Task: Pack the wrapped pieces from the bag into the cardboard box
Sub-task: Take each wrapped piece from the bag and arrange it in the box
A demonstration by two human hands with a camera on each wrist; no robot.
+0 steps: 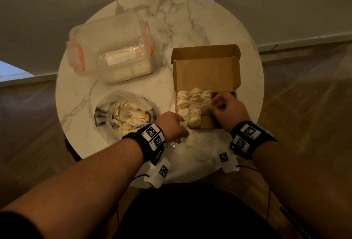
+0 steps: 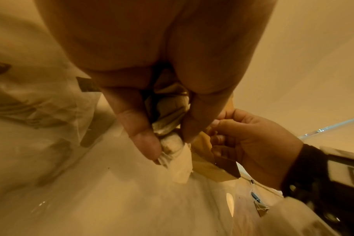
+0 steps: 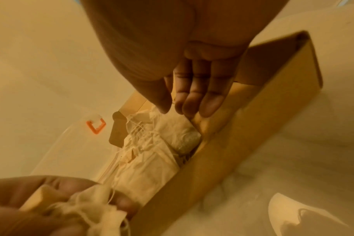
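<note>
An open cardboard box (image 1: 206, 67) sits right of centre on the round marble table (image 1: 181, 18). Three paper-wrapped, string-tied pieces (image 1: 194, 105) lie side by side in its left half. My right hand (image 1: 214, 107) is inside the box beside the rightmost piece (image 3: 182, 132), its fingers (image 3: 198, 99) fairly straight over it and holding nothing. My left hand (image 1: 181, 128) pinches another wrapped piece (image 1: 189, 138) just outside the box's front-left corner; in the left wrist view that piece (image 2: 180, 167) hangs between thumb and fingers. The clear bag (image 1: 106, 103) with several more pieces lies to the left.
A clear plastic lidded container (image 1: 112, 48) with orange clasps stands at the back left. The box's right half (image 1: 208, 122) shows bare cardboard. The table's near edge lies just under my wrists, with wooden floor all around.
</note>
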